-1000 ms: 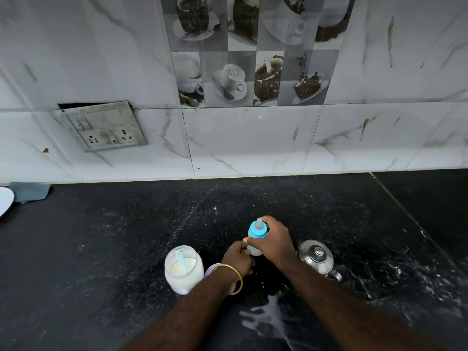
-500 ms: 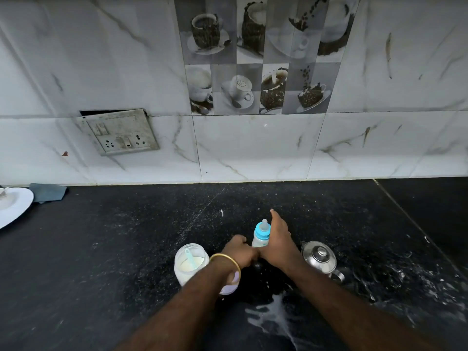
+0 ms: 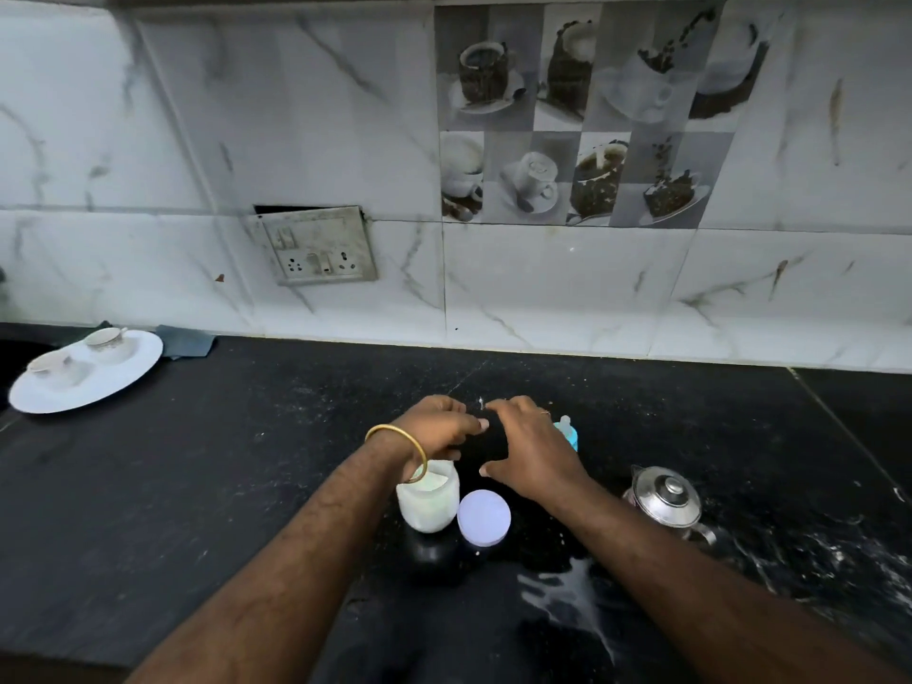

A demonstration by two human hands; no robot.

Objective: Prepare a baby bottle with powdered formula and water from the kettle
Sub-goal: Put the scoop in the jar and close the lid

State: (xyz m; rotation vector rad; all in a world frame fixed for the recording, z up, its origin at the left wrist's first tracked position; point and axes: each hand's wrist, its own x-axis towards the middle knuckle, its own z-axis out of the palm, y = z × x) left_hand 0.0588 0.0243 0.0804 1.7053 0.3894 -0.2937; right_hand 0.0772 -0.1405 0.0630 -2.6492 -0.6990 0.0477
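Both hands have let go of the bottle (image 3: 567,433), which stands capped on the desk (image 3: 197,486) behind the right hand (image 3: 530,449). Left hand (image 3: 437,427) hovers, fingers loosely spread, empty. Mixing looks done; closing the jar (image 3: 428,498) with its lid (image 3: 483,516) seems next.

Counts on the black counter

One jar (image 3: 428,501), one lid (image 3: 483,516), one bottle (image 3: 566,431), one kettle (image 3: 665,498), one plate (image 3: 86,372), two cups (image 3: 104,339), two hands (image 3: 437,427).
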